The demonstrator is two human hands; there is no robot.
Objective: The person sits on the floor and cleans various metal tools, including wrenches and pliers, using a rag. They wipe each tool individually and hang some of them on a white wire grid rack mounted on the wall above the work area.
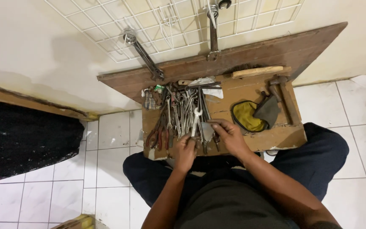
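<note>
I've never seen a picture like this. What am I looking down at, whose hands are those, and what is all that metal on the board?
The one picture comes from a camera worn on a person's head, looking down at their lap and a tiled floor. A wooden tray rests before their knees, with a pile of spanners, red-handled pliers and a yellow pouch. The left hand grips tools at the pile's near edge; the right hand pinches a small flat metal piece. Two spanners hang on a wall grid above.
</note>
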